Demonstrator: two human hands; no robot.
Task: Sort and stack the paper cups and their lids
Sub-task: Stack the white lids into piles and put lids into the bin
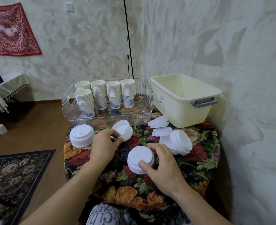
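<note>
I sit at a small table under a dark floral tablecloth (204, 153), pushed into a corner of mottled cream plaster walls, with brown flooring and a dark patterned rug (12, 172) to my left and a red printed cloth (10, 30) hanging on the wall. At the back stands a clear ribbed plastic tray (101, 118) holding five stacks of white paper cups (113, 95); beside it sits a cream plastic tub (181, 101) marked "A". My left hand (104, 146) pinches a tilted short stack of white plastic lids (123, 129). My right hand (162, 161) curls round an upright lid stack (139, 157). A third stack (81, 135) stands left; roughly four loose piles (169, 135) lie tumbled right.
</note>
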